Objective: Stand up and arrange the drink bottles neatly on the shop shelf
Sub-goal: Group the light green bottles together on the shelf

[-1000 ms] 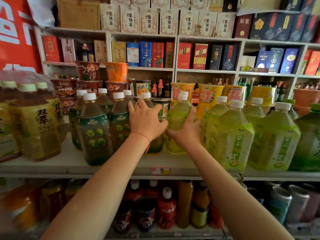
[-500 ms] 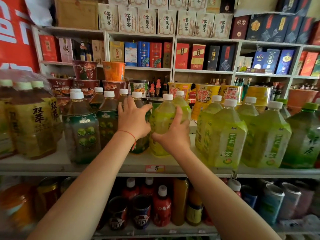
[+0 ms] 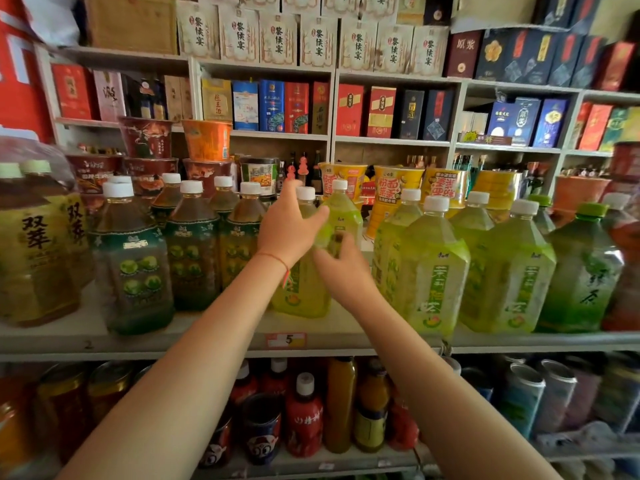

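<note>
A light-green tea bottle with a white cap stands upright near the front edge of the white shop shelf, just above a red-and-white price tag marked 5. A second light-green bottle stands just behind it, slightly to the right. The left hand lies against the upper part of the front bottle, fingers spread and mostly straight, the thumb reaching toward the rear bottle; a thin red string circles its wrist. The right hand is at the right side of the same bottle, fingers reaching up along it; motion blur makes it impossible to tell whether they curl around the bottle or only press on it.

To the left, touching or just beside one another, stand dark-green-labelled tea bottles with white caps, and further left yellow-labelled bottles under clear wrap. To the right is a group of larger light-green bottles, then a darker green bottle with a green cap. Behind the bottles sit stacked instant-noodle cups, red, orange and yellow. The wall shelving beyond holds boxed liquor. The shelf below carries small red bottles, orange juice bottles and cans.
</note>
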Demonstrator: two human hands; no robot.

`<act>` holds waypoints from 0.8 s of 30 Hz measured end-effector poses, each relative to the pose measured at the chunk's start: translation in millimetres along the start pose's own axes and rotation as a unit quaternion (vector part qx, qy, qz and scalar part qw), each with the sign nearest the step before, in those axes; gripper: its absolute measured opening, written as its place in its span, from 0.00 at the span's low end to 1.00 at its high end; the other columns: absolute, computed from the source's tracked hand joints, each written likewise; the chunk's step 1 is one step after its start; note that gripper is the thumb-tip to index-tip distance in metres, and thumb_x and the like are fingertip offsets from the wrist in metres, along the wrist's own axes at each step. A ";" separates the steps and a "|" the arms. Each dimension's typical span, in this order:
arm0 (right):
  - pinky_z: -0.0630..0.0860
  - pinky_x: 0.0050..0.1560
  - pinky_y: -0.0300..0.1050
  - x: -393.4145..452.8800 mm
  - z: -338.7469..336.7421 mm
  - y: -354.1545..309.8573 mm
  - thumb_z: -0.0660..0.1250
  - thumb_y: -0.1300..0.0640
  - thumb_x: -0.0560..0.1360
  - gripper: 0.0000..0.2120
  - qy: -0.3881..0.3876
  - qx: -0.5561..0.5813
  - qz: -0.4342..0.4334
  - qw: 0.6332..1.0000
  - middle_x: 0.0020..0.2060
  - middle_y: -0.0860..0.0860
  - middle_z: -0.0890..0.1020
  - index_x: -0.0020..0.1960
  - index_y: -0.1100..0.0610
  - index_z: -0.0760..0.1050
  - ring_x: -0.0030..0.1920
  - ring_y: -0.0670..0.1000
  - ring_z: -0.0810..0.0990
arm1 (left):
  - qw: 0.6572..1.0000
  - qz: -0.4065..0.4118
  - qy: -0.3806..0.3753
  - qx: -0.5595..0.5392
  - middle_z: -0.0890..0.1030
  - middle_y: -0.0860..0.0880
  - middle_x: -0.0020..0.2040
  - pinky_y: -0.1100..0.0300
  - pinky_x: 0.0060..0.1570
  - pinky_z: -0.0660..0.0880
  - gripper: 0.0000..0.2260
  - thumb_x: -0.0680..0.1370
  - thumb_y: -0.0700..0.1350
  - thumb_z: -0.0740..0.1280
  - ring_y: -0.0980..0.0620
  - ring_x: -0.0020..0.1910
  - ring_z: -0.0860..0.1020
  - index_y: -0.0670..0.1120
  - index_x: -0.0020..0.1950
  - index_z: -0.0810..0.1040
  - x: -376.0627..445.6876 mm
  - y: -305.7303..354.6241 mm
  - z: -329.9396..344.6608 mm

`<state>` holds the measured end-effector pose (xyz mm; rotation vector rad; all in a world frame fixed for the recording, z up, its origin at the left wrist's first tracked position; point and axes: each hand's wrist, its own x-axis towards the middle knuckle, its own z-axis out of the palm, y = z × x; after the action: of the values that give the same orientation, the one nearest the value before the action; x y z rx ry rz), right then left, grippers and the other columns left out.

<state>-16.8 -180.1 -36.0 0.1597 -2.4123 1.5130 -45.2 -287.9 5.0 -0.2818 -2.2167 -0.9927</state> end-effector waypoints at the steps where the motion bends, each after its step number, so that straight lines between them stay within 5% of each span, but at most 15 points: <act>1: 0.72 0.36 0.45 6.0 -4.8 1.3 0.59 0.53 0.79 0.17 0.030 0.039 0.009 0.999 0.45 0.49 0.77 0.66 0.56 0.70 0.43 0.52 0.79 | 1.000 -0.011 0.006 -0.001 0.74 0.55 0.41 0.58 0.37 0.74 0.20 0.81 0.54 0.65 0.52 0.38 0.76 0.46 0.70 0.68 3.3 -0.5 1.4; 3: 0.70 0.37 0.47 20.9 -10.4 3.5 0.55 0.58 0.79 0.09 0.102 0.085 0.001 0.991 0.39 0.50 0.76 0.49 0.56 0.74 0.40 0.53 0.75 | 1.000 -0.012 0.026 0.006 0.73 0.56 0.41 0.57 0.40 0.74 0.15 0.82 0.53 0.63 0.50 0.42 0.78 0.46 0.64 0.71 6.1 -1.3 3.1; 4: 0.72 0.39 0.49 28.6 -9.8 4.7 0.57 0.59 0.79 0.07 0.127 0.083 -0.003 0.988 0.40 0.51 0.76 0.48 0.56 0.74 0.41 0.52 0.75 | 0.999 -0.005 0.038 0.009 0.73 0.55 0.40 0.56 0.39 0.73 0.12 0.83 0.53 0.62 0.49 0.42 0.78 0.46 0.60 0.71 5.9 -2.2 2.8; 5: 0.76 0.45 0.52 36.4 -7.6 6.7 0.59 0.60 0.79 0.06 0.136 0.065 -0.001 0.988 0.45 0.52 0.78 0.53 0.55 0.73 0.45 0.53 0.77 | 0.999 0.004 0.050 0.006 0.73 0.55 0.40 0.56 0.36 0.73 0.11 0.83 0.52 0.62 0.48 0.41 0.77 0.46 0.58 0.70 4.6 -4.3 2.0; 8: 0.74 0.62 0.55 57.6 3.7 13.4 0.66 0.58 0.78 0.28 0.135 0.011 0.022 0.991 0.66 0.55 0.73 0.75 0.57 0.60 0.65 0.58 0.74 | 0.996 0.038 0.082 -0.013 0.75 0.51 0.41 0.54 0.34 0.73 0.11 0.83 0.51 0.63 0.48 0.39 0.76 0.44 0.59 0.69 -4.1 -10.1 -3.4; 12: 0.69 0.70 0.58 75.9 11.2 15.5 0.72 0.57 0.76 0.44 0.140 -0.028 0.037 0.989 0.75 0.59 0.62 0.80 0.58 0.47 0.73 0.61 0.65 | 0.986 0.106 0.124 -0.036 0.76 0.49 0.43 0.57 0.34 0.72 0.11 0.83 0.49 0.64 0.49 0.38 0.76 0.42 0.57 0.68 -20.6 -14.6 -8.5; 16: 0.64 0.72 0.55 83.6 12.5 9.6 0.70 0.58 0.77 0.44 0.145 -0.093 0.032 0.985 0.78 0.59 0.55 0.81 0.57 0.44 0.78 0.59 0.56 | 0.981 0.119 0.143 -0.060 0.72 0.57 0.41 0.64 0.35 0.72 0.11 0.83 0.48 0.65 0.58 0.36 0.74 0.42 0.57 0.69 -29.2 -19.0 -12.9; 19: 0.67 0.70 0.60 88.0 15.9 8.3 0.69 0.59 0.77 0.43 0.152 -0.109 0.046 0.981 0.77 0.61 0.57 0.82 0.56 0.44 0.76 0.62 0.60 | 0.977 0.118 0.161 -0.069 0.72 0.57 0.42 0.71 0.37 0.70 0.11 0.82 0.48 0.65 0.60 0.37 0.74 0.41 0.57 0.70 -33.5 -19.5 -13.7; 24: 0.70 0.66 0.61 87.1 20.8 3.1 0.62 0.59 0.81 0.36 0.168 -0.129 0.063 0.975 0.74 0.64 0.60 0.81 0.58 0.45 0.73 0.63 0.63 | 0.977 0.124 0.160 -0.064 0.77 0.50 0.45 0.60 0.37 0.75 0.15 0.82 0.51 0.63 0.51 0.39 0.77 0.41 0.59 0.70 -37.1 -19.7 -17.4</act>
<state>-104.3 -192.2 -21.0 -0.2856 -2.3441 1.1472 -17.8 -311.2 -22.7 -0.4152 -1.7825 -0.9693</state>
